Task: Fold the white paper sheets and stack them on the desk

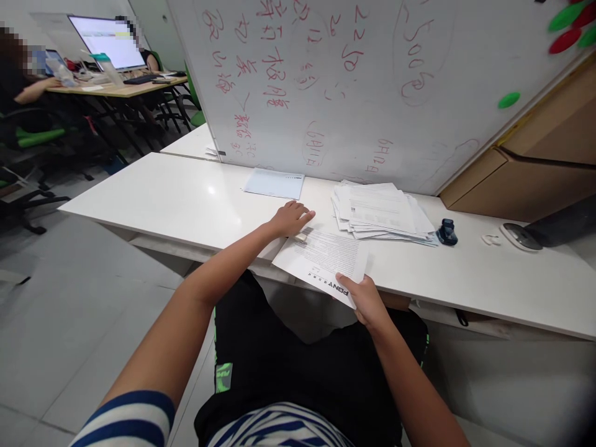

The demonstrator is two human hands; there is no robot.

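My right hand (370, 302) pinches the lower right corner of a printed sheet of paper (321, 257), thumb on top. That sheet tilts over the desk's front edge and bears a dark "PONY" heading. Palm down at the sheet's upper left corner is my left hand (292, 219), its fingers and thumb stretched out. Beneath the left palm a small pale object (300, 236) shows at the sheet's edge; its kind is unclear. A light blue-white sheet (274, 183) lies farther back, and a loose pile of papers (386, 211) is to the right.
A whiteboard (326, 81) with red writing rises behind the white desk (186, 192). On the right are a small dark blue object (447, 232), a mouse-like device (520, 236) and cardboard boxes (507, 183). Other people sit at a table (125, 89) with a monitor (108, 43).
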